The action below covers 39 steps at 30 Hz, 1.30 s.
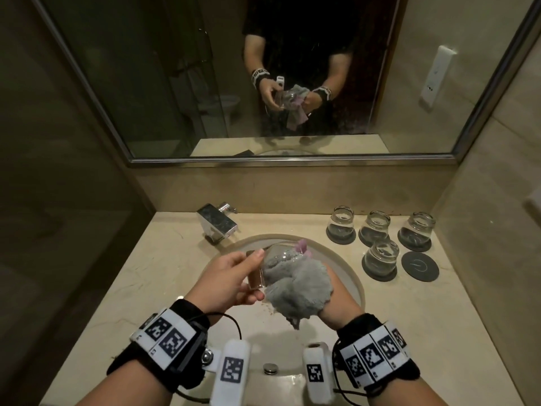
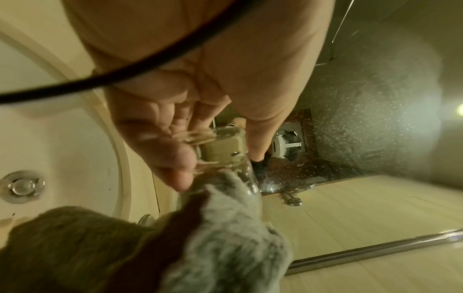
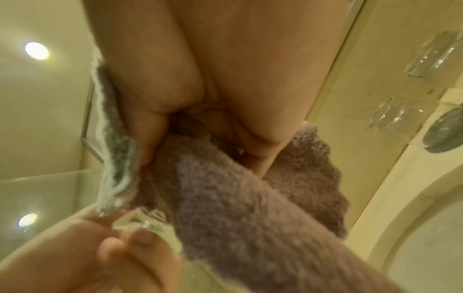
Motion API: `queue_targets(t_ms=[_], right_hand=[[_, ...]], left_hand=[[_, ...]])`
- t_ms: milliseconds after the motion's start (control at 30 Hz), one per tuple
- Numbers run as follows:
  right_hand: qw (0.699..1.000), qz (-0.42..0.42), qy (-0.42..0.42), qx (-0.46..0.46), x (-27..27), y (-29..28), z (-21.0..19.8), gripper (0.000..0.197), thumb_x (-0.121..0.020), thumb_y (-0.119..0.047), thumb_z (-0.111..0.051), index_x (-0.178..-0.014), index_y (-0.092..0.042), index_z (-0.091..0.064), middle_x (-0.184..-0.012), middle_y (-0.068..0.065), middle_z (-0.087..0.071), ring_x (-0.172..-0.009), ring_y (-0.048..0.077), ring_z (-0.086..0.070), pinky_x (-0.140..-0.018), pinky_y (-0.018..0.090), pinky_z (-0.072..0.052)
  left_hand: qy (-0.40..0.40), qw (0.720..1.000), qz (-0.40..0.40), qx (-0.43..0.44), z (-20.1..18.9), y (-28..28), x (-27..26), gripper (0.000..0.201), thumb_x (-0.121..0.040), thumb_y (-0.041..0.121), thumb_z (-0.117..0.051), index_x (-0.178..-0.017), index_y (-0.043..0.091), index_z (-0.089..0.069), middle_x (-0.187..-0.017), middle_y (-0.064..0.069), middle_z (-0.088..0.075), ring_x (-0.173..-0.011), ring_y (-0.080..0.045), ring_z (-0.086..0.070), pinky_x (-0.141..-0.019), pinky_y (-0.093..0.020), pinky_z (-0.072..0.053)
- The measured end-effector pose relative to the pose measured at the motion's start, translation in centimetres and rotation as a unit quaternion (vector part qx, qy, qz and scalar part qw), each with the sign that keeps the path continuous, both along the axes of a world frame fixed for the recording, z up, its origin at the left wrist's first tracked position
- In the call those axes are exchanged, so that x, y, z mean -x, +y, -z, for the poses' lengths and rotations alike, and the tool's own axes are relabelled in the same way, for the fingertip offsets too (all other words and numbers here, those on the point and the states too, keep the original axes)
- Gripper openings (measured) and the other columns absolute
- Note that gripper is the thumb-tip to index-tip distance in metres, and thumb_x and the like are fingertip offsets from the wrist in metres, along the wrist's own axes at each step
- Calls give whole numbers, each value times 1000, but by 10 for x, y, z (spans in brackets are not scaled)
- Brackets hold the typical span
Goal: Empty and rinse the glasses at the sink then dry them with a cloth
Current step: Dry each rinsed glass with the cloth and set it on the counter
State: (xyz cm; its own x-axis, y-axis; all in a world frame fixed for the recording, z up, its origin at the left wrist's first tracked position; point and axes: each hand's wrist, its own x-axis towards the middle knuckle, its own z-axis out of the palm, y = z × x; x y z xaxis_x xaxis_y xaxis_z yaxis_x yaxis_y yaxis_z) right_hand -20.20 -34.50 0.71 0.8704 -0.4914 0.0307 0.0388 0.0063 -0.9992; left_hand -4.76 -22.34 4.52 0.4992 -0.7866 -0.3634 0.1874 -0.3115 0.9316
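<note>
One glass (image 1: 265, 266) held on its side over the sink (image 1: 352, 276), base end pinched by L hand (image 1: 227, 281) w/ thumb on top & fingers under; left wrist view confirms fingertips (image 2: 175, 158) curled on the thick base; R hand (image 1: 330, 297) clenched round a grey cloth (image 1: 298, 285), wad of it stuffed into the glass mouth, pink bit of cloth poking out far side; R fingers mostly buried in fabric so exact finger layout can't be told, but it's gripping the cloth; step looks like drying the inside, prob by twisting. Risks, as judgement: L grip is only a pinch on a smooth, likely wet base, so a hard twist from the R hand could spin or pop the glass loose & drop it into the basin, chip/break poss; pushing too big a wad in could jam or stress the rim; loose cloth tail hangs low toward the basin, could pick up water & re-wet the glass. Counts: 5 glasses total, 1 in hand + 4 glasses (image 1: 380, 253) standing upright on the counter (image 1: 164, 259) to the right, each on a dark coaster; they seem to hold clear water but hard to be sure; 5 coasters total, 1 empty coaster (image 1: 420, 266) near right edge, likely the held glass's spot; 1 cloth; 1 faucet (image 1: 216, 222) back left of sink; 1 mirror (image 1: 146, 83) above.
</note>
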Motion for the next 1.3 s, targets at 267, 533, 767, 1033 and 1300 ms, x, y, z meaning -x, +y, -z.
queue_targets(t_ms=[267,533,767,1033,1300], right_hand=[[993,47,-62,-93,1,3,3,17,-75,-20,-72,-91,-14,-67,-83,2,-73,-76,13,-67,-69,28,-56],[970,58,-85,-221,4,11,1,13,-77,1,-72,-77,-12,-73,-81,20,-70,-63,21,-64,-53,26,-54],[978,58,-36,-197,5,9,14,8,-87,0,-61,-95,0,-63,-72,12,-66,-55,20,-63,-44,31,-49],[937,89,-79,-327,7,7,13,9,-82,2,-63,-91,0,-61,-70,7,-66,-63,13,-67,-52,28,-53],[966,112,-53,-225,3,15,3,11,-82,3,-62,-82,-8,-65,-63,7,-64,-53,15,-60,-47,30,-48]], left_hand=[[-38,999,20,29,-4,5,3,61,-74,55,-62,-124,21,-56,-114,-12,-62,-66,-24,-67,-59,-29,-56],[-240,966,87,32,-7,12,2,49,-82,44,-69,-127,44,-49,-120,12,-55,-82,-22,-69,-71,-33,-59],[-300,947,103,42,-5,15,9,43,-85,38,-69,-125,41,-53,-107,9,-59,-76,-7,-60,-68,-20,-51],[-159,985,70,25,-5,4,11,62,-81,46,-68,-136,24,-49,-113,-4,-63,-79,-20,-69,-72,-34,-59],[-124,991,52,-11,-11,0,10,70,-74,60,-58,-131,20,-51,-102,-3,-63,-67,-22,-68,-64,-34,-56]])
